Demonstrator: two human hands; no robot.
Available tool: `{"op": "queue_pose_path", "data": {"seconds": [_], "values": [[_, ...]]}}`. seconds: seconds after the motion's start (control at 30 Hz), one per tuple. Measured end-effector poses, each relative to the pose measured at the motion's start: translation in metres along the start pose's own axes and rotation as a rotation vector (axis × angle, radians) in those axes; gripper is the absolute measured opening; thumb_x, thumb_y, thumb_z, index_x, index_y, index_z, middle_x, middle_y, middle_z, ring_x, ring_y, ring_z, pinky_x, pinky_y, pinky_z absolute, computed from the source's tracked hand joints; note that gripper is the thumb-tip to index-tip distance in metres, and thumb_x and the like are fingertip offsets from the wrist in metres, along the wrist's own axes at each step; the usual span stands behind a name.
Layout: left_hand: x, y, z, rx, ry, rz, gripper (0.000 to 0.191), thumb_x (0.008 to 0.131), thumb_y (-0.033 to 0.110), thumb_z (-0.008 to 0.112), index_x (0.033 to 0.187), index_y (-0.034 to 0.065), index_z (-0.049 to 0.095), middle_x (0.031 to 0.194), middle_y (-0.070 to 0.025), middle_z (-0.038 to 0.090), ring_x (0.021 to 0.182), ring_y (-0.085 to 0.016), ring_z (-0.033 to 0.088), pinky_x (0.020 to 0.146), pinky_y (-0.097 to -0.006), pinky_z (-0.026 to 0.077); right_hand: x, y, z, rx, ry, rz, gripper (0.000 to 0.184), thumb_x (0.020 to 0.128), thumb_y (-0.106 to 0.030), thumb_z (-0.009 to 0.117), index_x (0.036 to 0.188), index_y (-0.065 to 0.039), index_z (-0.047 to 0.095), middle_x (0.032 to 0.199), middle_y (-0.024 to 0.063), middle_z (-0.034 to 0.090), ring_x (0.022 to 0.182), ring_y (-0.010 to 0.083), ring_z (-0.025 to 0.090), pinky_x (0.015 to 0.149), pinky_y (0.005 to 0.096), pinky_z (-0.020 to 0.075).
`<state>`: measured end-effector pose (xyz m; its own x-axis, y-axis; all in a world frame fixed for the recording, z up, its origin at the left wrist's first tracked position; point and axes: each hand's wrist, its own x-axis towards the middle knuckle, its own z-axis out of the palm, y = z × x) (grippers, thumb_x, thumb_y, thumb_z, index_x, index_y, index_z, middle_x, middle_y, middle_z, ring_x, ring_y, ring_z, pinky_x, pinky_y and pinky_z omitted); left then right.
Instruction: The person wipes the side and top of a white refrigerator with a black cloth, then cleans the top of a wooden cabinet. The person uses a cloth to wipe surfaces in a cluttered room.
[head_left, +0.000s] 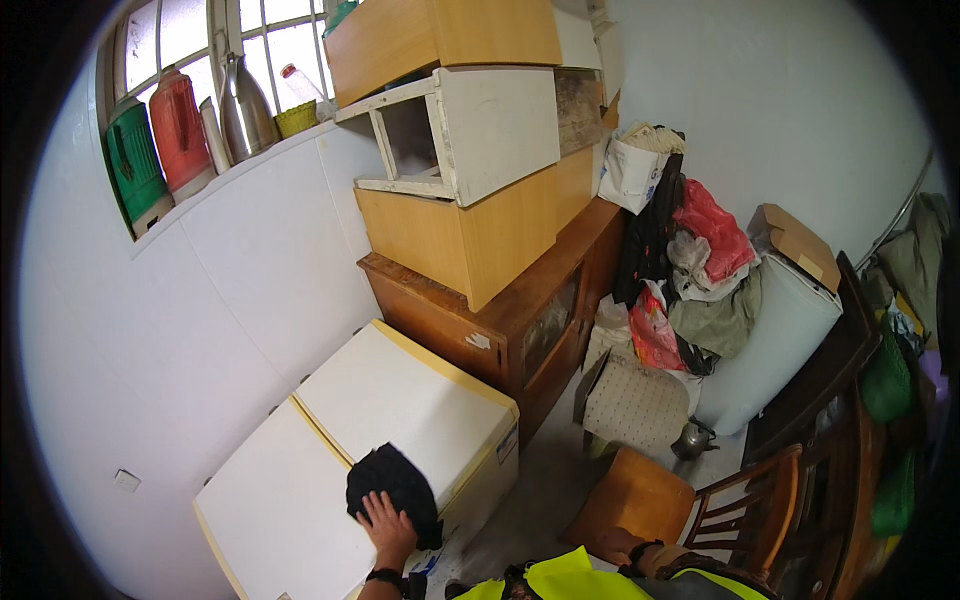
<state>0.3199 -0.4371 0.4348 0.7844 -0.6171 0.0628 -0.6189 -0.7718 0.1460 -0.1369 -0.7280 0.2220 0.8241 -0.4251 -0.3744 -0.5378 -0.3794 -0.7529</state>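
My left hand (390, 522) lies with spread fingers on a bunched black cloth (394, 476). That cloth rests on the front part of a white chest freezer (409, 397), across the yellow-edged seam between its two lids, and hangs a little over the front edge. My right hand (613, 543) is low beside the seat of a wooden chair (637, 495). Its fingers are unclear, and I cannot tell whether it touches the chair. Both wrists carry dark bands.
A brown wooden cabinet (480, 330) stands beyond the freezer, bearing stacked drawers or box units (499, 135). Thermos flasks (176, 127) line the windowsill. On the right are a patterned stool seat (636, 401), a metal kettle (691, 440), plastic bags (712, 232) and a tall pale bin (772, 337).
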Motion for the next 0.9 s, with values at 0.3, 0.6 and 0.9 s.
{"op": "queue_pose_path", "data": {"seconds": [0.3,0.6,0.9], "values": [[-0.128,-0.155,-0.047,0.061,-0.036,-0.292,0.073,0.088,0.029,0.053,0.149,-0.0041,0.03,0.156,-0.0301,0.024,0.147,-0.048,0.013,0.114,-0.0671,0.008,-0.012,-0.122,-0.02,-0.195,-0.122,0.275,0.037,0.095,-0.033,0.051,0.106,-0.005,0.072,0.107,0.0206,0.068,0.095,0.0372,0.062,0.081,0.0472,0.0475],[-0.064,-0.113,-0.01,-0.009,0.09,-0.203,0.077,0.084,0.037,0.058,0.136,-0.0176,0.041,0.156,-0.0296,0.025,0.149,-0.044,0.012,0.118,-0.0588,0.007,0.025,-0.093,0.014,-0.152,-0.061,0.207,0.04,0.098,-0.037,0.049,0.103,-0.004,0.072,0.104,0.0203,0.068,0.09,0.0376,0.06,0.081,0.0497,0.0456],[0.022,-0.102,-0.021,-0.377,0.03,0.515,0.048,0.093,0.03,0.052,0.121,-0.008,0.059,0.136,-0.0269,0.05,0.129,-0.043,0.044,0.106,-0.0553,0.033,0.075,-0.114,0.056,-0.515,-0.278,0.132,0.039,0.102,-0.031,0.04,0.1,-0.001,0.066,0.105,0.0214,0.065,0.095,0.0378,0.06,0.083,0.0482,0.0463]]}}
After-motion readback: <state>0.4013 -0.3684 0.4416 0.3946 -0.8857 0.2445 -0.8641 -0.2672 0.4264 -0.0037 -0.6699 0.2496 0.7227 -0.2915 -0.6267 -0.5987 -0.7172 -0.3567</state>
